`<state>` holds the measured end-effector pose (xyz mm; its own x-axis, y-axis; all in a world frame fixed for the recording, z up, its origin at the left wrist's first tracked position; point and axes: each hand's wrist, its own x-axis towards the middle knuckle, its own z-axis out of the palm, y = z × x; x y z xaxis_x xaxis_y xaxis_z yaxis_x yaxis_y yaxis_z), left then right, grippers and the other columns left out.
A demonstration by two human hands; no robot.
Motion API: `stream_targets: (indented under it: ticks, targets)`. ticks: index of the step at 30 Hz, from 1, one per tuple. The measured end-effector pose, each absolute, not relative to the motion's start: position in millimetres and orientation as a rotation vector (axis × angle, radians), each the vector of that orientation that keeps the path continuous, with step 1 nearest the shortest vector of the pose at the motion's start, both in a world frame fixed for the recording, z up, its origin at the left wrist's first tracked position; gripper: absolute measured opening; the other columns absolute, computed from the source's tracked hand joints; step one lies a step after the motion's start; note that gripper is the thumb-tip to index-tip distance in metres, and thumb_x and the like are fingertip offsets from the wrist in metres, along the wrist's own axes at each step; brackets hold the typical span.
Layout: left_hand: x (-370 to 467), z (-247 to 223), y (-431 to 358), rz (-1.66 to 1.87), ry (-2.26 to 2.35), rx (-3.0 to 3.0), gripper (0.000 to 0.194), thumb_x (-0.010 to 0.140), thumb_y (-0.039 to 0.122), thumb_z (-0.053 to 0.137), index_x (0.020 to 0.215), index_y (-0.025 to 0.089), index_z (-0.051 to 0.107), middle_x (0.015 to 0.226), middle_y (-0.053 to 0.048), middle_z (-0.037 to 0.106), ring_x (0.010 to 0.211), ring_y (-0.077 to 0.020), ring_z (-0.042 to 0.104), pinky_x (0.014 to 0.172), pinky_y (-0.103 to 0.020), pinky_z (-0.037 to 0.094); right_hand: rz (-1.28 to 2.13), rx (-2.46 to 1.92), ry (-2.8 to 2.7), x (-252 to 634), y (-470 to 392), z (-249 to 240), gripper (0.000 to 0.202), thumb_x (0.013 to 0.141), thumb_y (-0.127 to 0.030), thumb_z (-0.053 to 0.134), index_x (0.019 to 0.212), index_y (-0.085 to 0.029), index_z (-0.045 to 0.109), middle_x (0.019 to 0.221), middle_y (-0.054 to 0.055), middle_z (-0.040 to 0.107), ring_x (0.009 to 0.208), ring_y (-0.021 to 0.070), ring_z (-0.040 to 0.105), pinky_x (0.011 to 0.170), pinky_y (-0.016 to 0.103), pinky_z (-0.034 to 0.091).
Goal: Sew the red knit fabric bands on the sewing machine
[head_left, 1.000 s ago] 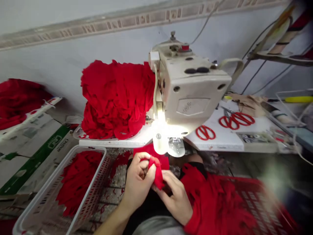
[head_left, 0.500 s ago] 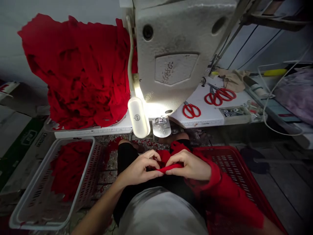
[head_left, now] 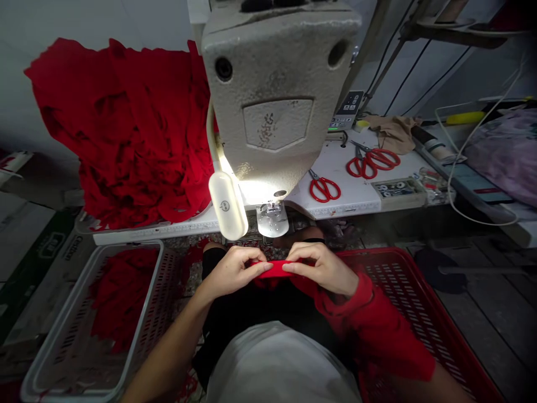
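Between my two hands, just in front of the sewing machine (head_left: 277, 120), a folded edge of red fabric (head_left: 276, 270) is stretched flat. My left hand (head_left: 237, 271) pinches its left end between thumb and fingers. A short way along the same edge, my right hand (head_left: 325, 268) pinches it with the thumb on top. More of the red cloth hangs below and wraps around my right forearm. The lit needle area and presser foot (head_left: 272, 217) lie a little beyond my fingers, apart from the cloth.
A tall heap of red fabric (head_left: 126, 134) stands left on the table. A white basket (head_left: 161, 263) with red pieces sits below it; a red basket (head_left: 413, 280) stands at right. Red-handled scissors (head_left: 325, 189), a lamp (head_left: 229, 207) and a parts box (head_left: 398, 193) are near the machine.
Both hands have risen slightly toward the machine and moved a little apart. The red edge between them is now pulled straighter and flatter. The head view has shifted.
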<state>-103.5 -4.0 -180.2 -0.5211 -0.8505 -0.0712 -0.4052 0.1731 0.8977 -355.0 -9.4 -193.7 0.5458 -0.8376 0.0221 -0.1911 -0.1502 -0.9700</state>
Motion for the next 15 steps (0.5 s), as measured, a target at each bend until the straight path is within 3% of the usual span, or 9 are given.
stream_targets:
  ticks: [3,7,11,15]
  targets:
    - [-96,-189,2,-1.31,-1.775,1.284,0.025,0.096,0.037,0.065,0.086,0.016,0.075,0.065,-0.001,0.064,0.055,-0.0117,0.054,0.052,-0.022,0.041,-0.76,-1.45,0.96,-359,-11,-193,0.03,0.092,-0.043,0.073,0.083,-0.016,0.079,0.081,0.005,0.067,0.067,0.0157,0.061,0.059,0.026,0.052]
    - [-93,-193,8,-1.334,-1.545,1.275,0.032,0.092,0.038,0.07,0.116,0.016,0.075,0.06,0.003,0.059,0.043,-0.0088,0.048,0.043,-0.02,0.038,-0.804,-1.286,0.997,-352,-8,-191,0.031,0.091,-0.045,0.073,0.085,-0.015,0.078,0.078,0.003,0.063,0.063,0.0148,0.06,0.056,0.026,0.052]
    - [-90,-184,4,-1.038,-1.767,1.185,0.021,0.097,0.029,0.066,0.106,0.02,0.082,0.087,-0.006,0.078,0.069,-0.0162,0.069,0.066,-0.026,0.054,-0.893,-1.448,1.077,-344,-2,-177,0.028,0.095,-0.039,0.07,0.082,-0.016,0.076,0.073,0.003,0.061,0.065,0.0158,0.056,0.058,0.028,0.046]
    - [-91,-176,-2,-0.837,-1.843,1.162,0.021,0.1,0.025,0.061,0.102,0.019,0.081,0.092,-0.007,0.079,0.08,-0.0189,0.072,0.077,-0.029,0.056,-1.052,-1.699,1.166,-343,3,-161,0.022,0.096,-0.032,0.068,0.082,-0.018,0.076,0.072,0.003,0.061,0.066,0.0172,0.055,0.06,0.03,0.043]
